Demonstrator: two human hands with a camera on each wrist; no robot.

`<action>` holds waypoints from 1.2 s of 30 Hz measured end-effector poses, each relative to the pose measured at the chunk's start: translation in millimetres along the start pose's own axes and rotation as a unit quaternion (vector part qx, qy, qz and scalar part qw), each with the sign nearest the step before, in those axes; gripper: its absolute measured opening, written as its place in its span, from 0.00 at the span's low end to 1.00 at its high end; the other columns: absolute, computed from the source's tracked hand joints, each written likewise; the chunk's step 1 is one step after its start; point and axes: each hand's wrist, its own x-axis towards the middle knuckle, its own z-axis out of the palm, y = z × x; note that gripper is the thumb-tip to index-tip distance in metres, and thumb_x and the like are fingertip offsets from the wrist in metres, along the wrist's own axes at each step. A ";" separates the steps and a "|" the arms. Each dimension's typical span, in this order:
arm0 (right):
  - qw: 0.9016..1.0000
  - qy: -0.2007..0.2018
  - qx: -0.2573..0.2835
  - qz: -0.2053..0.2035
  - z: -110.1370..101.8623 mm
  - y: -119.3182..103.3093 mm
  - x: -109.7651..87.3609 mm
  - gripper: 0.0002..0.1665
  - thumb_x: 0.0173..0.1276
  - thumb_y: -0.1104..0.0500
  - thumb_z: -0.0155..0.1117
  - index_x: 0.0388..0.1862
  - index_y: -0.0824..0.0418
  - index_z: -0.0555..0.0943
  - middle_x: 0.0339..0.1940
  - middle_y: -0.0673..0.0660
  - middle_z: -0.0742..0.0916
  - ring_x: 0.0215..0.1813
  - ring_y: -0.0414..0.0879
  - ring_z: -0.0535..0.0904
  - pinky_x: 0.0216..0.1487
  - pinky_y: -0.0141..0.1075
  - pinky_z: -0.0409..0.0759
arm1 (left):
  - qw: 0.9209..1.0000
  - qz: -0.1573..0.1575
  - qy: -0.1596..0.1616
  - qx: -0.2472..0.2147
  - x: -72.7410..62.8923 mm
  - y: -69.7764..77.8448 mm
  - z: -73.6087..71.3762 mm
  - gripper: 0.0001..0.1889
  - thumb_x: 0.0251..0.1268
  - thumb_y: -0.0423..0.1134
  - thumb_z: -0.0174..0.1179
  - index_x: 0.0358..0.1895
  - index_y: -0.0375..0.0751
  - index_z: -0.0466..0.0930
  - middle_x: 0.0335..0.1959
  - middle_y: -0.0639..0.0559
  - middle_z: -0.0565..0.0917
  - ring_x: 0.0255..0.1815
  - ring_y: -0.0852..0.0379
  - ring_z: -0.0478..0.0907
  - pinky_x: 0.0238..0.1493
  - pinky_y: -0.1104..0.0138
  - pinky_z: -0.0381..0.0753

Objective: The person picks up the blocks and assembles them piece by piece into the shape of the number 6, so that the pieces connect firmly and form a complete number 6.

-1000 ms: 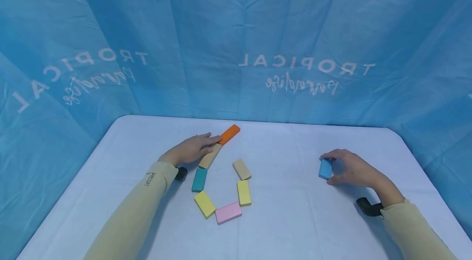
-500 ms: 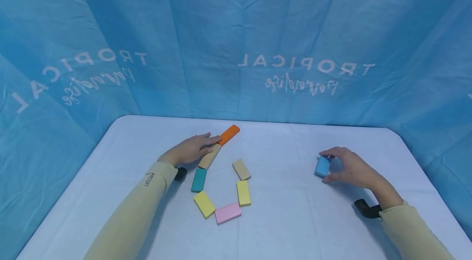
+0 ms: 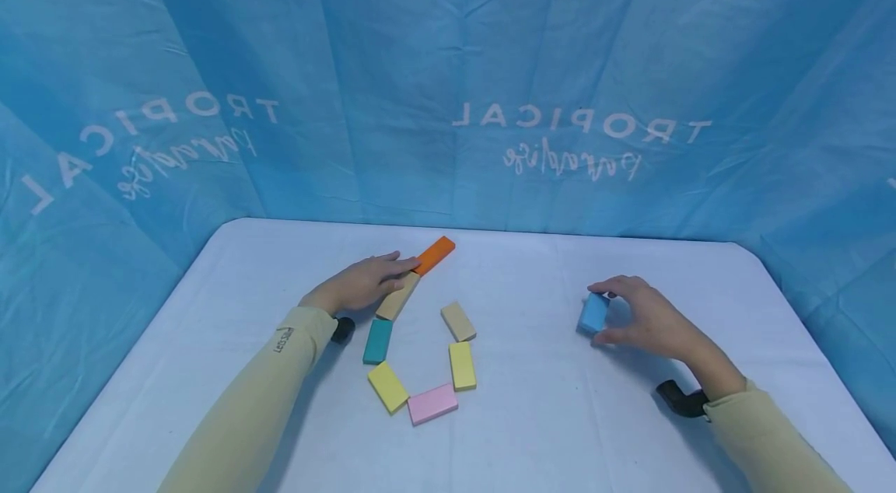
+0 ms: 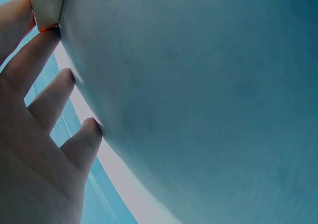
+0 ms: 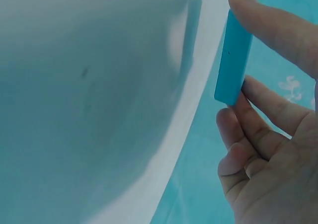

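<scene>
In the head view my left hand (image 3: 365,281) rests by the join of a beige wooden block (image 3: 399,297) and an orange block (image 3: 435,255), its fingers fairly straight. Its fingertips touch the end of the beige block (image 4: 48,5) in the left wrist view. My right hand (image 3: 647,318) pinches a light blue block (image 3: 594,312) between thumb and fingers. Seen from the right wrist, the blue block (image 5: 233,57) is held on edge, its remaining fingers curled below.
A curved row continues from the beige block: a teal block (image 3: 378,341), a yellow block (image 3: 388,388), a pink block (image 3: 433,404), another yellow block (image 3: 463,366) and a short beige block (image 3: 458,321). They lie on a white-covered table (image 3: 532,415) before a blue curtain (image 3: 392,73).
My right hand has carried the blue block leftward and tilted it somewhat. The left hand and the row of blocks have stayed in place.
</scene>
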 end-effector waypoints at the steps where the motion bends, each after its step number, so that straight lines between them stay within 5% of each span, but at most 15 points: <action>1: 1.000 0.001 0.002 -0.001 0.5 -2.1 0.7 0.43 0.50 0.53 0.85 0.65 0.63 0.78 0.57 0.64 0.81 0.58 0.61 0.75 0.54 0.59 0.81 | 1.000 -0.001 0.000 0.001 -0.1 -0.1 0.1 0.28 0.81 0.47 0.50 0.80 0.54 0.59 0.79 0.43 0.61 0.79 0.38 0.53 0.75 0.41 0.55; 36: 0.999 0.041 0.015 -0.022 33.2 -75.3 25.9 0.41 0.53 0.52 0.83 0.65 0.64 0.78 0.59 0.61 0.82 0.63 0.59 0.72 0.60 0.55 0.78 | 1.000 0.009 0.002 -0.006 -1.2 0.3 -0.1 0.28 0.81 0.45 0.50 0.79 0.52 0.59 0.79 0.41 0.60 0.79 0.38 0.53 0.75 0.41 0.55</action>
